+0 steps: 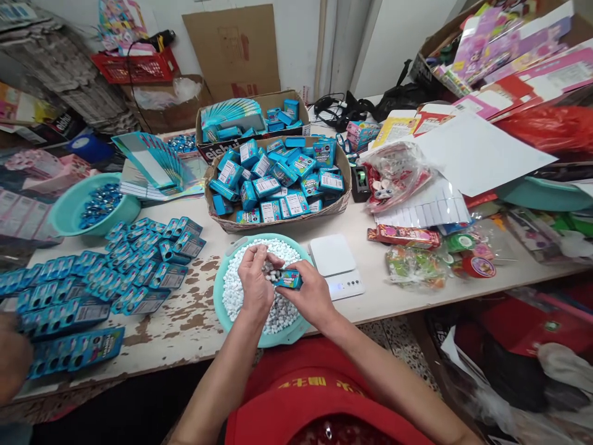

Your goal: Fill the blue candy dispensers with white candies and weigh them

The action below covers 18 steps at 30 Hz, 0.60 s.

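Over a mint-green basin [217,290] heaped with small white candies [236,296], my two hands are close together. My right hand [315,293] grips a small blue candy box [290,279], tipped so that one end faces my left hand. My left hand [256,278] is cupped, fingers curled around some white candies [269,269] at that end of the box. Its palm is partly hidden. Just behind the basin, a cut-down carton [278,224] is full of similar blue boxes [266,185].
A white digital scale [331,254] stands right of the basin. Rows of blue boxes [139,259] cover the table's left, beside a green bowl [60,213] of shiny wrapped pieces. Bagged sweets [414,266] lie at right. Another person's hand [12,358] shows at the left edge.
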Motion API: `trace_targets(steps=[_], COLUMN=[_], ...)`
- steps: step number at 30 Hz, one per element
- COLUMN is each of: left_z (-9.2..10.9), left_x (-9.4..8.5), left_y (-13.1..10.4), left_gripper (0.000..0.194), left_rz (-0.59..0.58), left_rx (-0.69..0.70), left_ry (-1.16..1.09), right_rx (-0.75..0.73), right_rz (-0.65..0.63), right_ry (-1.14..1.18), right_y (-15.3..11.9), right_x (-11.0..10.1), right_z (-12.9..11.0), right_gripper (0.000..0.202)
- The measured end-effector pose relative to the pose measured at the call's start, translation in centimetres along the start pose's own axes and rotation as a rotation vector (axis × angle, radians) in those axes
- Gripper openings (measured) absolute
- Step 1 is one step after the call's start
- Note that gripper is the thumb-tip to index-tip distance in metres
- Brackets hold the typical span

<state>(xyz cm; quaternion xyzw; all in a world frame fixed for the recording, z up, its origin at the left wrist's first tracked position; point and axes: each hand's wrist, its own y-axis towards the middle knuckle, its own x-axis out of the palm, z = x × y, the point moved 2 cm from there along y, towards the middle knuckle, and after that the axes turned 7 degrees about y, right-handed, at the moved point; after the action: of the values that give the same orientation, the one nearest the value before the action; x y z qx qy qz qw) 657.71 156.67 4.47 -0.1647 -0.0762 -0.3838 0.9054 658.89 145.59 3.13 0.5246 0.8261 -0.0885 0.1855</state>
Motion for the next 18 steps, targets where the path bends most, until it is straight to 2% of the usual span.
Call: trace_targets(steps=[8, 12, 15, 18], left_z=[0.2, 0.1, -0.1, -0.3], left_x=[0.2, 0.3, 0.1, 0.1], left_y=[-0.7, -1.2, -1.7, -2.1], left_gripper=[0.021, 0.023, 0.029, 0.04], left_rz=[-0.078, -0.093, -0.112, -0.204], left_rx=[0.031, 0.124, 0.227, 0.24], left_ry=[-0.042, 0.026, 0.153, 0.178], right_rx=[0.008, -0.009, 0.007, 0.029], right_rz=[0.047, 0.062, 0.083, 0.104], right_ry=[0.09, 0.125, 0.151, 0.174], right_y=[-0.1, -0.1, 0.0, 0.2], right_x=[0.2, 0.1, 0.0, 0.2], right_z=[0.6, 0.5, 0.4, 0.5], right_gripper=[0.028, 0.024, 0.022, 0.024])
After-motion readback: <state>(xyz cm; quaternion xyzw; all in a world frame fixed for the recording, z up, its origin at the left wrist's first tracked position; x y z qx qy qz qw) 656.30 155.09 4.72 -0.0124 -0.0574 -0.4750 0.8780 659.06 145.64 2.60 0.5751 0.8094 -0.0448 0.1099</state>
